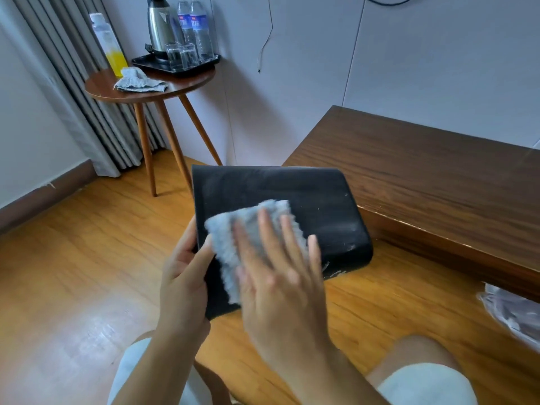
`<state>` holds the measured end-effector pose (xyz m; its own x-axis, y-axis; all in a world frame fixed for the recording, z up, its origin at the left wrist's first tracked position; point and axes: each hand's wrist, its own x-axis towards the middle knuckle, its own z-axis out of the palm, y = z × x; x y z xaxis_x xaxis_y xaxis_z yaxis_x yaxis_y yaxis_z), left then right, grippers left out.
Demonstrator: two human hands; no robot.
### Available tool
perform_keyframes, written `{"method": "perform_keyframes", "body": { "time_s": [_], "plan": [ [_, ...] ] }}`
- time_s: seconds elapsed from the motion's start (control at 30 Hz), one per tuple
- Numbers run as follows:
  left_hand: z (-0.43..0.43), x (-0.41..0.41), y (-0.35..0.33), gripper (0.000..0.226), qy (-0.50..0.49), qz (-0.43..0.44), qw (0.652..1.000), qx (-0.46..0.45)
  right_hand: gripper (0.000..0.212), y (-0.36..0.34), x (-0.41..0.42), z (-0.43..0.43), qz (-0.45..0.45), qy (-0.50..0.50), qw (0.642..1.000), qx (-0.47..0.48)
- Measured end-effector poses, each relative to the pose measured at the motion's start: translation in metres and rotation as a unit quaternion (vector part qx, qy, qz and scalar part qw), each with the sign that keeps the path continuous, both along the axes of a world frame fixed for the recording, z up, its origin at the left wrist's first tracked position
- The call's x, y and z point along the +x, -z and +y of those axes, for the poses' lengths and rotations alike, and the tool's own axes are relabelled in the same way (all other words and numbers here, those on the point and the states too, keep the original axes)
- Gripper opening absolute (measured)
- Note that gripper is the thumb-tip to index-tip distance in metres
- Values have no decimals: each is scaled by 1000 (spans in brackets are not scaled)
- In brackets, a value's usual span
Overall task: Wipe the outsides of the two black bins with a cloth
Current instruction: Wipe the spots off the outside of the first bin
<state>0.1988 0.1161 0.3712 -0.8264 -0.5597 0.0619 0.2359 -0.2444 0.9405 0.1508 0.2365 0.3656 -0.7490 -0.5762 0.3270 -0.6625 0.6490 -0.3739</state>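
Where fluffy cloth [233, 244] meets smooth black bin [292, 194]

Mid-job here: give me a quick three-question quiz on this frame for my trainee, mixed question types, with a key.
1. True or false: the right hand presses the grey cloth flat against the black bin.
2. Which hand grips the bin's edge? A) left hand B) right hand C) neither
3. Fill in: a second cloth lies on the round ____ table, beside the black tray with the kettle.

Key: 1 true. 2 A. 3 wooden.
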Motion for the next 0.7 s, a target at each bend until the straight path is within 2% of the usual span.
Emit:
{"method": "perform_keyframes", "body": {
  "time_s": [0.07, 0.13, 0.37, 0.43, 0.6, 0.7],
  "plan": [
    [-2, 1, -1, 42, -8, 3, 1000, 25, 54, 0, 5, 0, 29, -36, 999, 10],
    [-5, 4, -4, 41, -16, -2, 999, 29, 53, 0, -10, 9, 33, -31, 999, 13],
    [-10, 10, -12, 40, -53, -1, 998, 16, 58, -3, -72, 49, -33, 127, 991, 13],
    [-6, 7, -10, 38, -48, -6, 999, 24, 57, -6, -49, 35, -4, 114, 993, 11],
    [2, 0, -6, 38, -3, 9, 998, 60, 54, -2, 15, 12, 61, -31, 997, 24],
    [0, 4, -9, 37, -27, -3, 999, 40, 53, 4, -11, 29, 55, 2, 998, 26]
  ]
}}
